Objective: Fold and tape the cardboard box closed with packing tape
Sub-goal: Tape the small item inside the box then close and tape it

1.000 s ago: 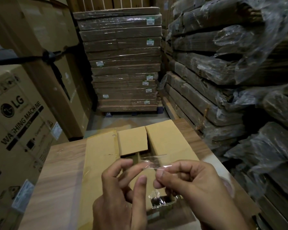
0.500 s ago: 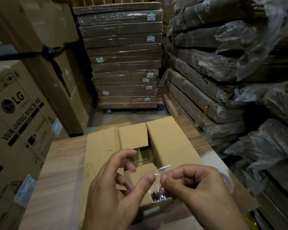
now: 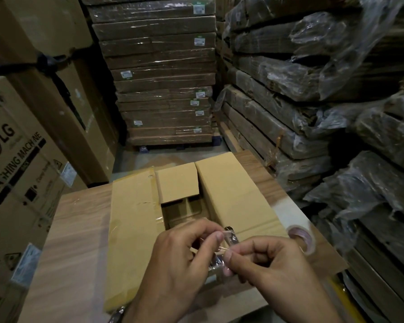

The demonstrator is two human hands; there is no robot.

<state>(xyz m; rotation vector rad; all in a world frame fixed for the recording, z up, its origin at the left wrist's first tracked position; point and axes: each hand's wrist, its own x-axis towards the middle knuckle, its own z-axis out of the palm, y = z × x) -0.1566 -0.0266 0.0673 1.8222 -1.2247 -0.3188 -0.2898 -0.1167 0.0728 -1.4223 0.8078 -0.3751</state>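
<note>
A tan cardboard box (image 3: 233,190) lies on the wooden table (image 3: 75,241) with its long side flaps spread and a short far flap (image 3: 177,183) folded over the opening. Above the box's near end, my left hand (image 3: 180,259) and my right hand (image 3: 271,269) meet fingertip to fingertip. Both pinch a small crumpled piece of clear tape (image 3: 224,243) between thumb and forefinger. A roll of packing tape (image 3: 301,238) sits on the table just right of the box, beyond my right hand.
A tall LG washing machine carton (image 3: 14,178) stands at the table's left. Stacked shrink-wrapped flat cartons (image 3: 161,73) fill the back, and plastic-covered bundles (image 3: 324,101) crowd the right. A strip of floor (image 3: 149,157) lies beyond the table's far edge.
The tape piece, stretched between my hands a second ago, is now bunched up as my fingertips have come together. The view has tilted down a little toward the box.
</note>
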